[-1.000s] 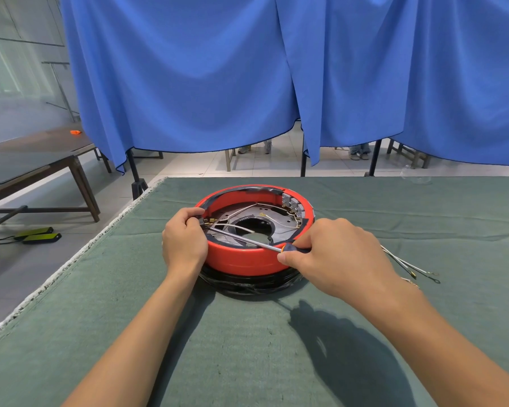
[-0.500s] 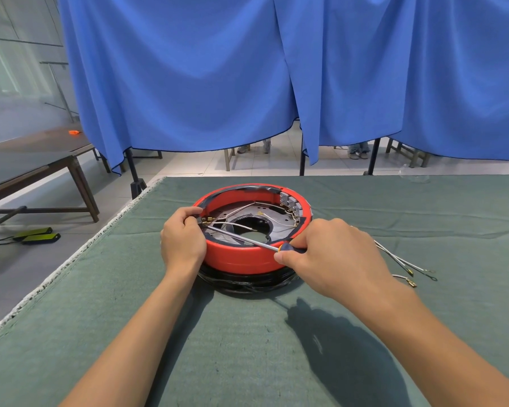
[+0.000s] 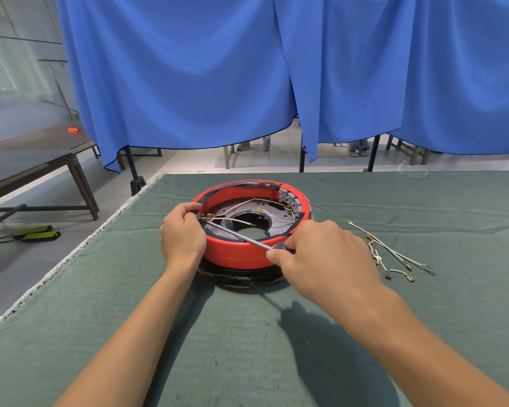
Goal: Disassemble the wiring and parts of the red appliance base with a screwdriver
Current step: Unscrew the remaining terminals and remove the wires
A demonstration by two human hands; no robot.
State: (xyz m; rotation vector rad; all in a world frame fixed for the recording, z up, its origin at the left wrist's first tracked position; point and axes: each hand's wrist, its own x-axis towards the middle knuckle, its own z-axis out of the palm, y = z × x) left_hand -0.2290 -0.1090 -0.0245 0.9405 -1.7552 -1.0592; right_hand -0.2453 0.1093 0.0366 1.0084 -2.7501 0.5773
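On the green worktop [image 3: 247,333] the right hand [image 3: 321,259] is nearest, its fingers closed around the handle of the screwdriver [image 3: 241,237]. The shaft passes over the near rim of the red appliance base [image 3: 241,254], which stands in the middle of the worktop. The left hand [image 3: 181,236] grips the left rim, thumb beside the brass terminals [image 3: 207,216] where the tip seems to rest. It is better to keep the tip seated and turn slowly while holding the base firm. Removed wires [image 3: 394,257] lie to the right.
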